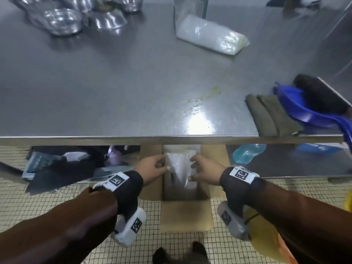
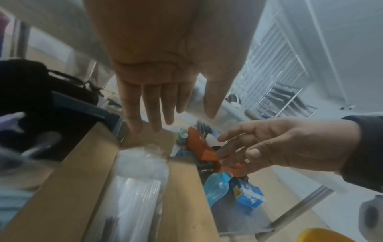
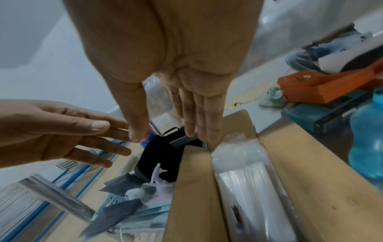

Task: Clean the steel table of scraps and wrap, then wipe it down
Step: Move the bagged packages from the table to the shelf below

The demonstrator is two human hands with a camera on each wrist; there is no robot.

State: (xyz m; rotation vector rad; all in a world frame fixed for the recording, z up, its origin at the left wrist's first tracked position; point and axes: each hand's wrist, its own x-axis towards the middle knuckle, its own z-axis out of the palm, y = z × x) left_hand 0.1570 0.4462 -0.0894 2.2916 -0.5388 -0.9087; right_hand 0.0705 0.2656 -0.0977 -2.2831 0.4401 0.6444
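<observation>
Below the near edge of the steel counter (image 1: 133,88), the left hand (image 1: 152,165) and right hand (image 1: 204,168), fingers spread and holding nothing, flanked a clear plastic-wrapped roll (image 1: 180,166) lying in an open cardboard box (image 1: 150,185), apparently stowing it, while green scraps (image 1: 206,96) dotted the counter.

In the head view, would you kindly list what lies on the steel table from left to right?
Steel bowls → bag of white powder → green smear → folded olive cloths → blue dustpan.
</observation>
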